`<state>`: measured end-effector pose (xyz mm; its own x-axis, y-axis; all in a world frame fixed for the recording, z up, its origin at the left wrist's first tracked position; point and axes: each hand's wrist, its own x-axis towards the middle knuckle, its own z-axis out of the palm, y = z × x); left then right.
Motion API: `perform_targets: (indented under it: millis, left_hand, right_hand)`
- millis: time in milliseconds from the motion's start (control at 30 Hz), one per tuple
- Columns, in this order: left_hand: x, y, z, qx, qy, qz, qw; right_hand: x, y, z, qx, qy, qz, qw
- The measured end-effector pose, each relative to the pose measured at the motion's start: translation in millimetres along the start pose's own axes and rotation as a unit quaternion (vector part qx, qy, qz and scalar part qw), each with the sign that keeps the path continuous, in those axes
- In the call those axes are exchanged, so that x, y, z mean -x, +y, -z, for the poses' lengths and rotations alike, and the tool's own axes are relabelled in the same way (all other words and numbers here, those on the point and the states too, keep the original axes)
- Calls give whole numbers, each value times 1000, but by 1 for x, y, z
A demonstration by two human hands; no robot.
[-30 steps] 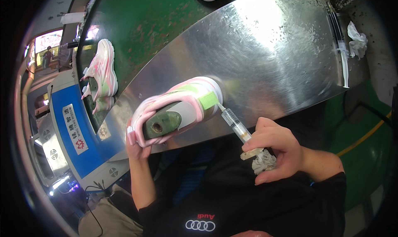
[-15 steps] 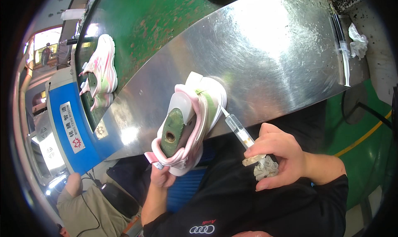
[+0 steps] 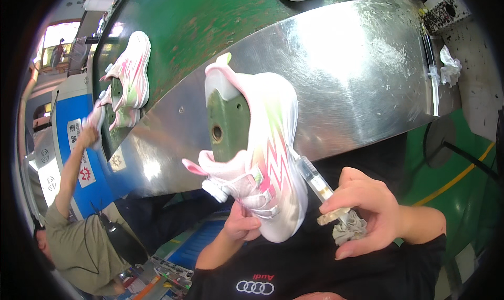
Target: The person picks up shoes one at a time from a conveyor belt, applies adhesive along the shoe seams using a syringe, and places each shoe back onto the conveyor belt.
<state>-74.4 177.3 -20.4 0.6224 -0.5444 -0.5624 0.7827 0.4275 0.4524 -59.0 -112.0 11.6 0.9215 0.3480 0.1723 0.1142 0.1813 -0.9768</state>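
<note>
My left hand [image 3: 242, 224] grips a pink, white and light-green sneaker [image 3: 270, 137] by its toe end, the heel pointing away from me. Inside its opening sits a dark green shoe last [image 3: 227, 121] with a round hole. In my right hand [image 3: 370, 208] is a clear syringe [image 3: 316, 182] with some yellowish content, its flange between my fingers. Its tip meets or nearly meets the sneaker's side where upper and white sole join; whether they touch I cannot tell. A crumpled greyish wad [image 3: 349, 229] is also held in that hand, against the palm.
Beyond lies a metal work surface [image 3: 336, 100] beside a green belt [image 3: 210, 27] carrying several shoes. A second syringe [image 3: 433, 82] and crumpled white tissue [image 3: 450, 66] lie at right. A co-worker [image 3: 89, 237] at left holds a shoe by the belt.
The sneaker has turned so its zigzag side faces the syringe, and shows larger. My right hand has shifted slightly right and nearer. At left, the co-worker's arm has reached up toward the belt.
</note>
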Motion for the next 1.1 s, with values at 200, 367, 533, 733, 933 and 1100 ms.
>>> perform_targets:
  millis: [200,367,533,733,933,1100]
  left_hand:
    - [-25,-6,-6,139,-103,77,982]
    - [-51,-11,-16,168,-182,163,955]
    - [-76,-8,-49,140,-204,169,954]
    - [-101,-10,-61,71,-225,145,961]
    - [-117,-13,-70,66,-251,128,957]
    - [-123,-9,-86,85,-253,104,958]
  right_hand:
    - [6,-39,10,1,-49,-69,996]
    - [25,-70,15,43,-40,-90,994]
    - [44,-97,20,90,-37,-91,991]
    - [60,-105,25,142,-11,-59,988]
    - [63,-112,22,173,19,-47,984]
    - [65,-111,18,212,33,-40,976]
